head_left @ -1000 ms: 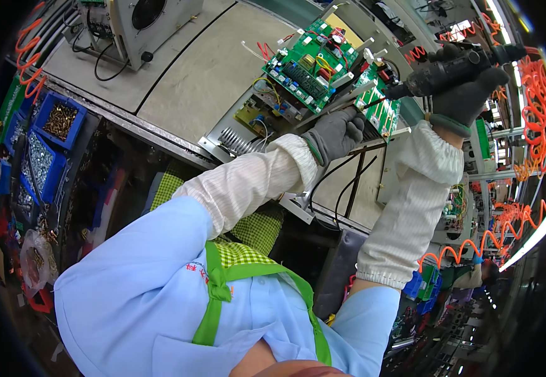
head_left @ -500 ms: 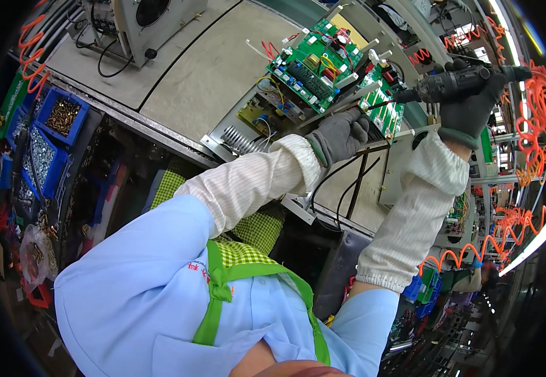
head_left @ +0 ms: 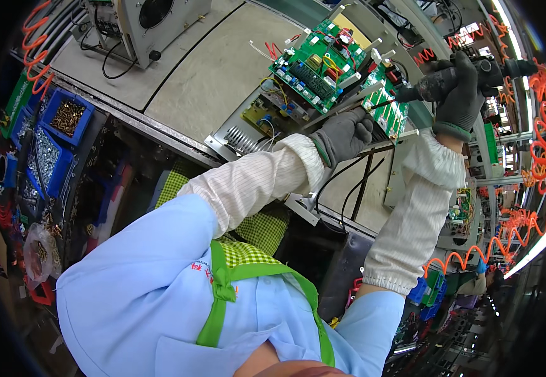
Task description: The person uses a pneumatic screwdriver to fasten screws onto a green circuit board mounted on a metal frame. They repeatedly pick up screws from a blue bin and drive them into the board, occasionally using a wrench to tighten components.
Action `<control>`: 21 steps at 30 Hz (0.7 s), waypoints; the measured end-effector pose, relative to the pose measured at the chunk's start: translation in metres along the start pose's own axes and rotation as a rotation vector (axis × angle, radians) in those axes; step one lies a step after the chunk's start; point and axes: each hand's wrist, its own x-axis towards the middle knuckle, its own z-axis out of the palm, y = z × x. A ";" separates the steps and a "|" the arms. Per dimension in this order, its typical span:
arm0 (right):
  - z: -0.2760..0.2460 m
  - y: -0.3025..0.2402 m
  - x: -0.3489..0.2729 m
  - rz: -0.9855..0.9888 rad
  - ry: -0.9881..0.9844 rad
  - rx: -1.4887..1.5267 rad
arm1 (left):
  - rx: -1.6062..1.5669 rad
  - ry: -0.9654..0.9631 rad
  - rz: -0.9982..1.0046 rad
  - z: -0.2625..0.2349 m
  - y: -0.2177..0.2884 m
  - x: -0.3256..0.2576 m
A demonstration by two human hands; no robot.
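- The right hand (head_left: 458,100), gloved, has its grip closed around a black power screwdriver (head_left: 455,78).
- The screwdriver's tip meets the small green circuit board (head_left: 389,110), just left of that grip.
- The left hand (head_left: 342,135), gloved, curls its grip against the metal frame (head_left: 342,107) below that board.
- A larger green circuit board (head_left: 313,66) lies on the table (head_left: 222,69), beyond the left grip.

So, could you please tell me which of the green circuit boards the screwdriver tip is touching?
The smaller green board on the right, by the right hand holding the power screwdriver. The larger board lies to its left, untouched by the tool.
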 end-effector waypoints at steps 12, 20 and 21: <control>0.000 0.002 0.004 0.038 0.009 -0.033 | 0.153 0.156 0.182 0.003 -0.013 -0.013; 0.002 0.007 0.006 0.043 0.032 -0.025 | 0.179 0.102 0.182 0.005 -0.011 -0.012; 0.002 0.006 0.006 0.049 0.033 -0.035 | 0.172 0.098 0.182 0.005 -0.011 -0.013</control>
